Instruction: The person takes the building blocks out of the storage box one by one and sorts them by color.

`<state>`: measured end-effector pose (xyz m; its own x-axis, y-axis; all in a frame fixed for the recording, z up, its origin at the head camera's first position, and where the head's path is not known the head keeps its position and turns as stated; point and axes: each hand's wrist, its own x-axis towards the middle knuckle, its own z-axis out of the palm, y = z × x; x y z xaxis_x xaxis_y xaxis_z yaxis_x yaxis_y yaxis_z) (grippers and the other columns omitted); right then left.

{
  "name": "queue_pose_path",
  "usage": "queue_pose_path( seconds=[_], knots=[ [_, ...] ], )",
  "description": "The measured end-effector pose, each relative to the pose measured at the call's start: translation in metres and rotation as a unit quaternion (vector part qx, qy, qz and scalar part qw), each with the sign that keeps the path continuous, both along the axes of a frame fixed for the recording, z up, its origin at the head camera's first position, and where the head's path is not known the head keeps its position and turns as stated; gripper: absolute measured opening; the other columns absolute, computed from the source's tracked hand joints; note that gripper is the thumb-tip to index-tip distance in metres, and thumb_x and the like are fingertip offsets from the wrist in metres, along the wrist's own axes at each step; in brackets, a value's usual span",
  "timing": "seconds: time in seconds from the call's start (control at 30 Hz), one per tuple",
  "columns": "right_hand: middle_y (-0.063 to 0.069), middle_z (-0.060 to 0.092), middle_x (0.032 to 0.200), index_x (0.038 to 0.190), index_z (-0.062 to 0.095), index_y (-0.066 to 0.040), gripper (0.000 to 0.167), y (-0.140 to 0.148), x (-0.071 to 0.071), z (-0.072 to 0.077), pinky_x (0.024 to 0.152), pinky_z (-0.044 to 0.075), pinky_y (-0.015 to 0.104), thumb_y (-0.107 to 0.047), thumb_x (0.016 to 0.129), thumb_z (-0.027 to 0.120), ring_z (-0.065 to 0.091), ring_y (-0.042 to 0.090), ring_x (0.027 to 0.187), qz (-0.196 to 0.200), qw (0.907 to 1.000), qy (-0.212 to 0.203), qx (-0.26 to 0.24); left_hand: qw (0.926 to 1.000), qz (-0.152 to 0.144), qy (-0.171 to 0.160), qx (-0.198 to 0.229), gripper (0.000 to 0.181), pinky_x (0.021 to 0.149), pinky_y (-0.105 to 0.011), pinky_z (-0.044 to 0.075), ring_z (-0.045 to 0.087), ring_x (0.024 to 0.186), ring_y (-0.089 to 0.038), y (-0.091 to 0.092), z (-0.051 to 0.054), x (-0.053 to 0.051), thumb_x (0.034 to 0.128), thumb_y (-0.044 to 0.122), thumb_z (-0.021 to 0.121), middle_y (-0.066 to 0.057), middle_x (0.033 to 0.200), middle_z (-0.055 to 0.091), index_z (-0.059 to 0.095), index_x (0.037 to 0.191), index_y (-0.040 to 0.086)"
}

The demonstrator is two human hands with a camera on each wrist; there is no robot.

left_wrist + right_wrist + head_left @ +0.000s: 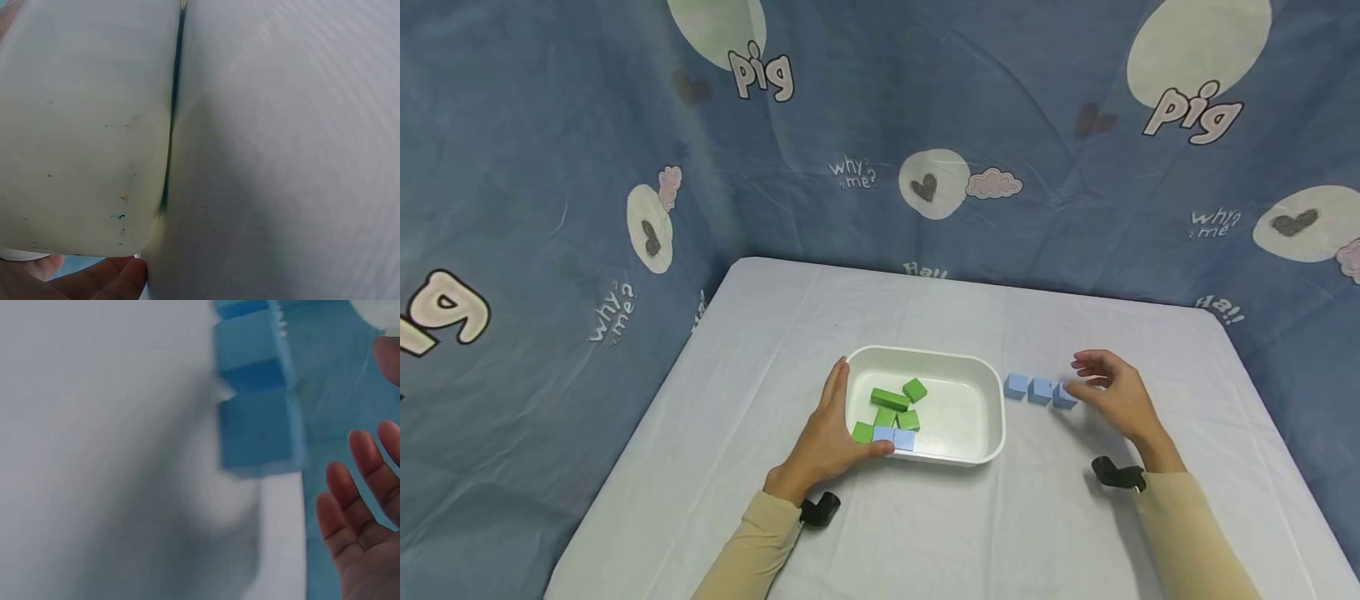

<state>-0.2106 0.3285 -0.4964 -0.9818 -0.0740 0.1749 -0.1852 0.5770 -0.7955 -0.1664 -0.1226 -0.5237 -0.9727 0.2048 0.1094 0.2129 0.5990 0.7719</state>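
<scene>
A white plastic tray (970, 408) stands on the table, with several green blocks (890, 400) and two blue blocks (904, 439) in its left part. My left hand (826, 435) grips the tray's left end, thumb along the front rim and fingers at the left side; the left wrist view shows the tray's outer wall (81, 144) close up. To the right of the tray, three blue cubes (1040, 391) sit in a row. Over the rightmost cube (259, 434) hovers my right hand (1114, 396), fingers loosely spread, holding nothing.
A white cloth (970, 533) covers the table. Blue patterned fabric (1045, 225) hangs behind it and along the sides. Each wrist carries a black camera mount (1118, 475).
</scene>
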Motion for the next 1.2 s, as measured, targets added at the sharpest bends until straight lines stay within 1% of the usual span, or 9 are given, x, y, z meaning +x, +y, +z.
queue_pose_path(
  seconds=[0.13, 0.23, 0.43, 0.57, 0.63, 0.8, 0.87, 1.03, 1.2],
  knots=[
    [0.024, 0.063, 0.12, 0.129, 0.058, 0.007, 0.046, -0.01, -0.007, 0.012, 0.09, 0.048, 0.017, -0.008, 0.09, 0.078, 0.06, 0.025, 0.107, 0.01, 0.9987, 0.039, -0.033, 1.0, 0.0, 0.002, -0.002, 0.146, 0.109, -0.054, 0.039, 0.04, 0.14, -0.035, -0.002, 0.0, -0.001, 0.0614, 0.063, 0.091, 0.001, 0.171, 0.002, 0.002, 0.165, 0.012],
    [0.023, 0.063, 0.12, 0.128, 0.058, 0.008, 0.046, -0.021, -0.012, 0.019, 0.091, 0.048, 0.017, -0.002, 0.088, 0.079, 0.06, 0.023, 0.107, 0.023, 0.9962, 0.053, -0.066, 1.0, 0.0, 0.001, -0.001, 0.147, 0.109, -0.054, 0.039, 0.039, 0.14, -0.034, -0.003, 0.0, -0.001, 0.0613, 0.063, 0.091, 0.002, 0.171, 0.001, 0.001, 0.165, 0.012],
    [0.025, 0.062, 0.118, 0.126, 0.06, 0.008, 0.046, -0.042, -0.021, 0.032, 0.092, 0.05, 0.02, 0.005, 0.085, 0.08, 0.06, 0.026, 0.106, 0.058, 0.9906, 0.069, -0.103, 1.0, 0.001, -0.001, 0.002, 0.147, 0.107, -0.054, 0.041, 0.042, 0.137, -0.034, -0.003, -0.002, 0.0, 0.0609, 0.061, 0.092, 0.0, 0.171, 0.003, 0.001, 0.165, 0.012],
    [0.027, 0.062, 0.116, 0.124, 0.06, 0.01, 0.044, -0.057, -0.029, 0.04, 0.092, 0.051, 0.024, 0.009, 0.083, 0.078, 0.061, 0.026, 0.106, 0.092, 0.9835, 0.079, -0.135, 1.0, 0.004, -0.006, -0.001, 0.147, 0.107, -0.052, 0.042, 0.043, 0.136, -0.033, -0.003, -0.003, 0.002, 0.0605, 0.062, 0.092, 0.001, 0.171, 0.003, 0.001, 0.165, 0.014],
    [0.026, 0.063, 0.115, 0.123, 0.061, 0.009, 0.043, -0.065, -0.033, 0.045, 0.092, 0.052, 0.026, 0.01, 0.083, 0.078, 0.062, 0.027, 0.106, 0.109, 0.98, 0.078, -0.147, 1.0, 0.004, -0.003, 0.003, 0.147, 0.106, -0.053, 0.042, 0.043, 0.135, -0.033, -0.003, -0.001, 0.002, 0.0605, 0.061, 0.092, 0.001, 0.171, 0.003, 0.001, 0.165, 0.013],
    [0.021, 0.065, 0.114, 0.123, 0.062, 0.007, 0.044, -0.083, -0.043, 0.055, 0.093, 0.052, 0.029, 0.01, 0.082, 0.079, 0.063, 0.027, 0.105, 0.146, 0.9745, 0.073, -0.154, 0.9999, 0.003, 0.006, 0.007, 0.146, 0.107, -0.053, 0.042, 0.043, 0.136, -0.032, -0.002, 0.002, -0.001, 0.0611, 0.06, 0.093, 0.004, 0.17, 0.003, 0.001, 0.165, 0.013],
    [0.024, 0.064, 0.116, 0.123, 0.062, 0.008, 0.044, -0.089, -0.046, 0.058, 0.094, 0.052, 0.029, 0.012, 0.082, 0.078, 0.063, 0.027, 0.105, 0.162, 0.9719, 0.069, -0.157, 1.0, 0.002, 0.005, 0.006, 0.146, 0.107, -0.052, 0.041, 0.042, 0.137, -0.031, -0.002, 0.002, -0.002, 0.0612, 0.059, 0.093, 0.005, 0.17, 0.002, 0.001, 0.165, 0.014],
    [0.03, 0.061, 0.119, 0.121, 0.063, 0.01, 0.043, -0.107, -0.049, 0.059, 0.096, 0.051, 0.03, 0.014, 0.081, 0.077, 0.063, 0.024, 0.106, 0.216, 0.9619, 0.055, -0.159, 0.9999, 0.001, -0.004, 0.01, 0.147, 0.108, -0.051, 0.04, 0.041, 0.138, -0.03, -0.002, 0.001, -0.002, 0.0602, 0.057, 0.095, 0.003, 0.171, 0.003, 0.001, 0.165, 0.014],
    [0.024, 0.064, 0.119, 0.121, 0.067, 0.004, 0.042, -0.132, -0.051, 0.06, 0.099, 0.05, 0.033, 0.012, 0.081, 0.078, 0.063, 0.026, 0.108, 0.254, 0.9561, 0.041, -0.14, 0.9999, -0.001, -0.004, 0.013, 0.148, 0.108, -0.051, 0.04, 0.042, 0.138, -0.031, -0.001, 0.0, 0.0, 0.0599, 0.058, 0.095, 0.001, 0.171, 0.004, 0.001, 0.165, 0.013]
  ],
)
